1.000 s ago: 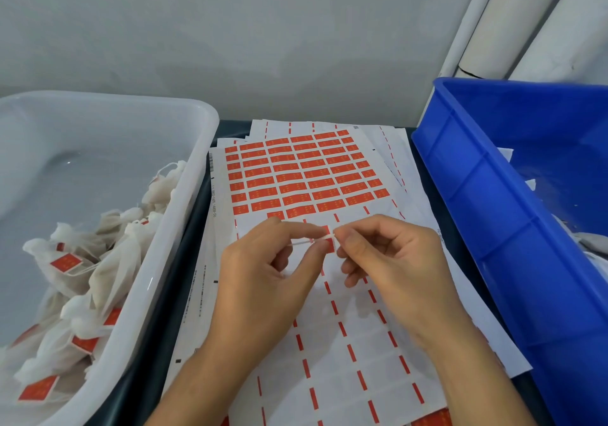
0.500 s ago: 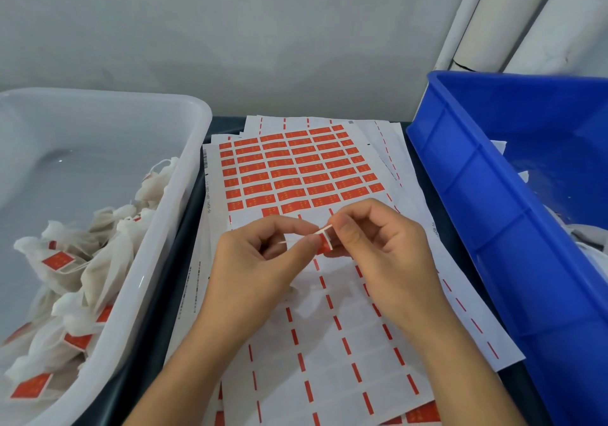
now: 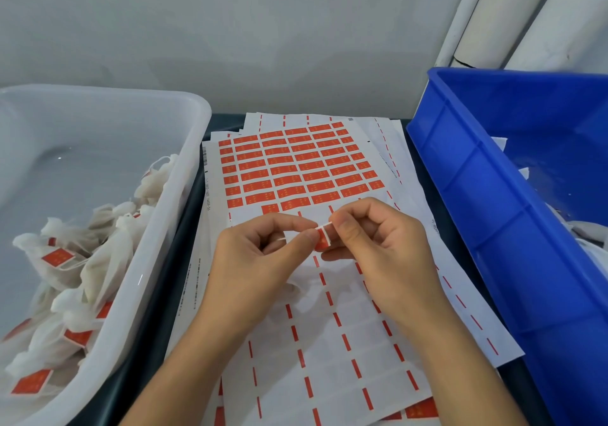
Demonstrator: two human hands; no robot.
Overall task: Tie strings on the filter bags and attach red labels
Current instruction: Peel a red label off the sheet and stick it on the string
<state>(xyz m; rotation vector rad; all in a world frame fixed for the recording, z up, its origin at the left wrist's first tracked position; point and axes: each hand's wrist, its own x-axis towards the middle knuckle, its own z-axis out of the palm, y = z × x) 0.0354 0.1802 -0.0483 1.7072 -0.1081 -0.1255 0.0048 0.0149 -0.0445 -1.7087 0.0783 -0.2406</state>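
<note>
blue bin [image 3: 487, 202]: sitting at 3 o'clock on the worktop [image 3: 194, 215], rigid plastic, with white material showing inside at its right edge

white tub [image 3: 197, 149]: sitting at 9 o'clock, holding finished filter bags [image 3: 98, 254] that are lying in a loose heap, soft and limp, each already carrying a red tag

label sheets [image 3: 329, 343]: lying stacked at the centre, thin and floppy paper; unpeeled red stickers are filling the 12 o'clock part, bare backing is showing nearer the person

left hand [image 3: 260, 261]: pinching the string and the left edge of the label between thumb and forefinger

right hand [image 3: 375, 248]: pinching the label's right side, remaining fingers curling under it

red label [image 3: 323, 239]: being held between both hands above the sheets, apparently folding over the string; featherlight, tacky, likely creasing easily, so best held by its edges

string [image 3: 324, 226]: running across the label's top, thin, limp and slippery-looking, needing a fingertip pinch close to the label

bag on this string: hidden, cannot tell where it is hanging
</note>
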